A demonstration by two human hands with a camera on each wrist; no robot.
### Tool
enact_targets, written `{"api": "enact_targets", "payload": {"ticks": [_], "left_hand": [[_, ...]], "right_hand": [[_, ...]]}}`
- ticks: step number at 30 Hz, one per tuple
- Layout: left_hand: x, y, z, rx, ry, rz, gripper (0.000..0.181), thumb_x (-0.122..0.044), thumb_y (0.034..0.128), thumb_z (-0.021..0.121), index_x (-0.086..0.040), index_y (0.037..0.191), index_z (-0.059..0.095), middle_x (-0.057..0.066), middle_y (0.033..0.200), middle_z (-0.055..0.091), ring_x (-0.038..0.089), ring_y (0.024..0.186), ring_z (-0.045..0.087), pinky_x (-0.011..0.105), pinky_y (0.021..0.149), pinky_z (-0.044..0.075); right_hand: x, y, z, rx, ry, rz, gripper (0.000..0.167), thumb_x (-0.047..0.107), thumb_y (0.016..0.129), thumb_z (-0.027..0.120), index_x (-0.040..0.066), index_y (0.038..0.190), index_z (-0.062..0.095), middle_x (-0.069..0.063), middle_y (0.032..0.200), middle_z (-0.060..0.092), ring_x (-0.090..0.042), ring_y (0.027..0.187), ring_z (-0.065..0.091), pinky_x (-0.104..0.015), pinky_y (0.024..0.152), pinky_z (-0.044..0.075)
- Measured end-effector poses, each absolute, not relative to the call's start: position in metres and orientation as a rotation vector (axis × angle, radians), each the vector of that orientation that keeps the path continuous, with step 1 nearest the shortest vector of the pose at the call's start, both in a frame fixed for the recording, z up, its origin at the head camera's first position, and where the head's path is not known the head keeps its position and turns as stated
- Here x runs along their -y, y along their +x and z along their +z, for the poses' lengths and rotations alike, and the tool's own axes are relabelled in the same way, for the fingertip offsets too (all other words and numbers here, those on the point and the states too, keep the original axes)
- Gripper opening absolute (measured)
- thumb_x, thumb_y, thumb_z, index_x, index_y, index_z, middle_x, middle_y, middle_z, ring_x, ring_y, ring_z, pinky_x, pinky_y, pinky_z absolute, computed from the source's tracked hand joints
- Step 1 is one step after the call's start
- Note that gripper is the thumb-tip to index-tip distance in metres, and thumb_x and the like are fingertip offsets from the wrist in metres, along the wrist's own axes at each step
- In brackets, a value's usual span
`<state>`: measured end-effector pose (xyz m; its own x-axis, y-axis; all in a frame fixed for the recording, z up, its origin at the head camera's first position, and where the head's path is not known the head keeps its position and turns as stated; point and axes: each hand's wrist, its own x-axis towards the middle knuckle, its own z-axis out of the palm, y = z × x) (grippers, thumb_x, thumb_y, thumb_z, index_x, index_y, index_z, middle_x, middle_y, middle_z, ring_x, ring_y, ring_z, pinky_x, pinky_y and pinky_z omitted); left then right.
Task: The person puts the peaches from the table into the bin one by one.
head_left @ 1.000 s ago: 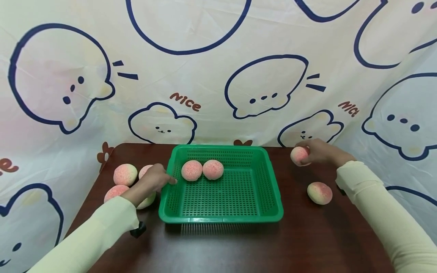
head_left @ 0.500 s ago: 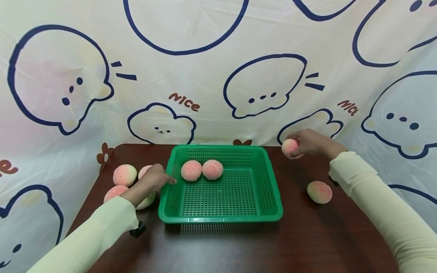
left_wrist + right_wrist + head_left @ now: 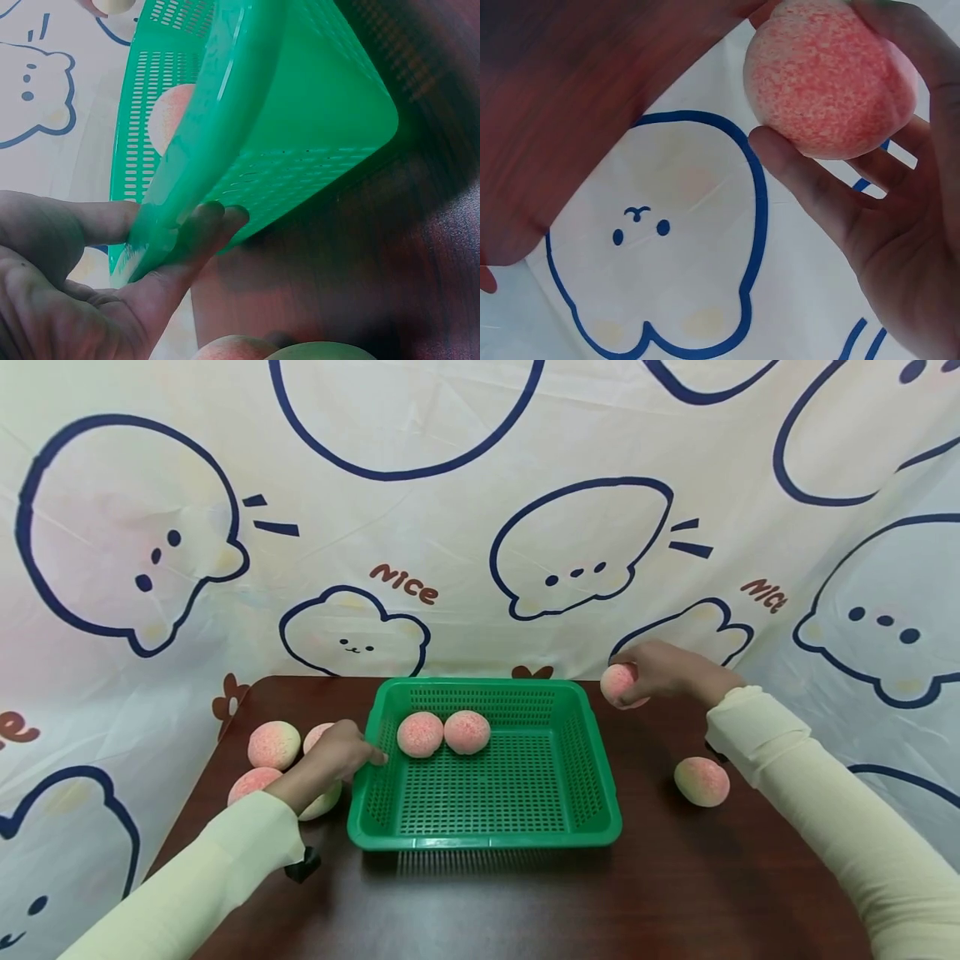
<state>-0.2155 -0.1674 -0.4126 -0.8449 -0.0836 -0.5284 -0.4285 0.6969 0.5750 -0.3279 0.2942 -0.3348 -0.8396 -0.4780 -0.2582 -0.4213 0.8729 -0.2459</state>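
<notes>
A green perforated basket point(image 3: 487, 842) holds two pink peaches point(image 3: 421, 735) point(image 3: 467, 732) side by side at its back left. The left hand point(image 3: 341, 753) grips the basket's left rim; the left wrist view has the thumb and fingers of this hand point(image 3: 97, 277) on either side of the green rim point(image 3: 217, 127). At the back right, just beyond the basket's right edge, the right hand point(image 3: 667, 672) holds a peach point(image 3: 621, 685) in the air. In the right wrist view the thumb and fingers of that hand point(image 3: 885, 202) curl round the pink peach point(image 3: 829, 79).
Several peaches point(image 3: 274, 745) lie left of the basket, partly hidden by the left hand and sleeve. One yellow-pink peach point(image 3: 702, 782) rests on the dark table point(image 3: 487, 918) to the right, near the right sleeve. A patterned cloth point(image 3: 465, 543) hangs behind the table.
The right hand has carried its peach leftward and slightly up, closer to the basket's back right corner. The left hand and the basket have stayed in place.
</notes>
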Motion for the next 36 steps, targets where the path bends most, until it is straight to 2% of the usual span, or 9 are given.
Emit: {"api": "enact_targets", "payload": {"ticks": [8, 21, 29, 36], "left_hand": [[0.168, -0.214, -0.412, -2.443, -0.387, 1.008, 0.043, -0.011, 0.0936, 0.071, 0.017, 0.122, 0.053, 0.030, 0.117, 0.062, 0.032, 0.096, 0.072, 0.044, 0.083, 0.062], [0.167, -0.215, -0.411, -2.454, -0.389, 0.974, 0.040, -0.011, 0.0926, 0.072, 0.015, 0.118, 0.055, 0.029, 0.114, 0.065, 0.032, 0.094, 0.072, 0.044, 0.082, 0.062], [0.167, -0.215, -0.412, -2.460, -0.372, 0.977, 0.037, -0.010, 0.0927, 0.072, 0.015, 0.115, 0.056, 0.028, 0.112, 0.066, 0.029, 0.090, 0.072, 0.043, 0.082, 0.062], [0.167, -0.215, -0.412, -2.458, -0.378, 0.985, 0.039, -0.011, 0.0927, 0.072, 0.015, 0.116, 0.055, 0.029, 0.113, 0.065, 0.031, 0.093, 0.073, 0.044, 0.083, 0.062]], "right_hand": [[-0.276, -0.327, -0.323, -2.694, -0.717, -0.214, 0.029, 0.028, 0.083, 0.077, 0.016, 0.109, 0.071, -0.002, 0.091, 0.067, -0.019, 0.081, 0.060, -0.031, 0.067, 0.050], [-0.246, -0.322, -0.318, -2.668, -0.803, -0.263, 0.029, 0.030, 0.085, 0.077, 0.017, 0.110, 0.071, -0.001, 0.091, 0.069, -0.018, 0.080, 0.060, -0.030, 0.067, 0.052], [-0.227, -0.320, -0.323, -2.642, -0.805, -0.308, 0.035, 0.033, 0.085, 0.079, 0.017, 0.115, 0.071, -0.001, 0.099, 0.071, -0.020, 0.086, 0.062, -0.031, 0.072, 0.055], [-0.212, -0.321, -0.329, -2.630, -0.867, -0.318, 0.040, 0.033, 0.083, 0.082, 0.016, 0.118, 0.071, -0.001, 0.102, 0.072, -0.019, 0.086, 0.062, -0.031, 0.072, 0.055]]}}
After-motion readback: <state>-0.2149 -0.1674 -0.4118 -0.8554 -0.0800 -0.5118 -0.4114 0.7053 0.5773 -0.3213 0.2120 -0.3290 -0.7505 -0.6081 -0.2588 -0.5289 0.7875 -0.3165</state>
